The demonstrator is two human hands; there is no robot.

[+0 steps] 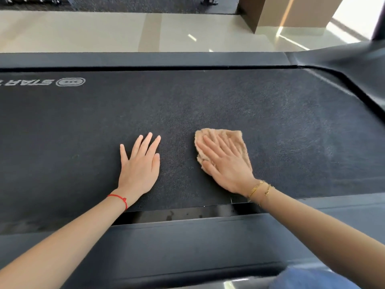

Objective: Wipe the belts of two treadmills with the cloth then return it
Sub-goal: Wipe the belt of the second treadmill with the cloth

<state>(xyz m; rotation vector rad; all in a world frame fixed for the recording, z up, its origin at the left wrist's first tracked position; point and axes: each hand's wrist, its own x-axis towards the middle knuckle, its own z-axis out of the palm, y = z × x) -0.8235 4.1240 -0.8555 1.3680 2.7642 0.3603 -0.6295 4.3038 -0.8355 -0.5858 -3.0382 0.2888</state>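
A wide dark treadmill belt [208,101] runs left to right across the view, with a white logo at its far left. A tan cloth [235,136] lies flat on the belt right of centre. My right hand [225,161] presses flat on the cloth with straight, spread fingers, covering most of it. My left hand [139,163] rests palm down on the bare belt a little to the left of the cloth, fingers straight.
Grey side rails [187,236] border the belt near me and on the far side [145,59]. The treadmill's curved front housing [354,63] rises at the right. Beyond lies a glossy tiled floor [83,32] and a dark pillar [250,13].
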